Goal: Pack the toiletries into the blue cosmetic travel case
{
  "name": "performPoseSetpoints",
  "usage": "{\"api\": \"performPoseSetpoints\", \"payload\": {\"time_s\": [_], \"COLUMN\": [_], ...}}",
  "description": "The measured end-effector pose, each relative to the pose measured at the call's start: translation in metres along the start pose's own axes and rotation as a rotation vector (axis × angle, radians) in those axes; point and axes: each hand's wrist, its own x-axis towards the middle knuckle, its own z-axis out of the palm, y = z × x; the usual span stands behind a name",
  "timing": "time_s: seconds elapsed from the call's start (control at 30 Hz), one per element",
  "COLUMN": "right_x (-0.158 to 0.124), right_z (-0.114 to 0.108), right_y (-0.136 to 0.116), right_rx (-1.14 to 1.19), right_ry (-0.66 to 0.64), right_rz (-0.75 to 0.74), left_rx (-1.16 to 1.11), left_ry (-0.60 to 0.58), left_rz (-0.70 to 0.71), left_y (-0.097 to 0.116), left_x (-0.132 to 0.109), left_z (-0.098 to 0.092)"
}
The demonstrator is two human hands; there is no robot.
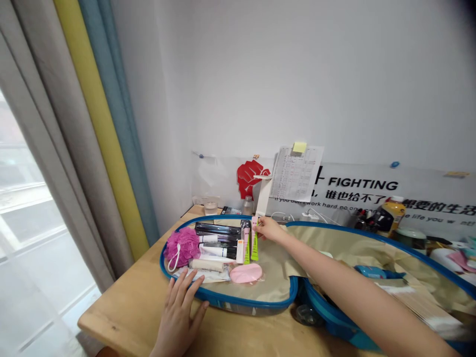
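Observation:
My right hand (270, 229) has its fingers closed at the upper end of a slim pink and green stick packet (255, 248), which stretches over the left half of an opened blue-rimmed case (260, 306). A similar packet (247, 250) lies right beside it. With fingers spread, my left hand (181, 303) rests at the near left rim of the case. Close to it are a purple bath puff (184, 246), a beige rolled item (207, 265) and a pink oval item (245, 273). Black-and-white tubes (219, 252) and a small white-orange box (240, 251) lie among them.
The case's right half (347, 238) holds a blue tube (370, 271) and a bundle of cotton swabs (420, 302), partly behind my right forearm. Along the wall stand a yellow-labelled bottle (392, 215), a glass jar (247, 205) and a white lamp-like stand (264, 196). The wooden table (122, 312) ends at the left.

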Motion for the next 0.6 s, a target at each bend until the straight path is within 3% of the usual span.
{"api": "performPoseSetpoints", "payload": {"time_s": [0.2, 0.6], "right_x": [0.006, 0.002], "right_z": [0.016, 0.022], "right_y": [0.006, 0.009], "right_rx": [-0.083, -0.153], "right_ry": [-0.013, -0.057], "right_rz": [0.071, 0.131], "left_rx": [-0.003, -0.011], "left_ry": [-0.001, -0.005], "left_rz": [0.012, -0.007], "left_y": [-0.001, 0.000], "left_x": [0.000, -0.001], "left_z": [0.000, 0.000]}}
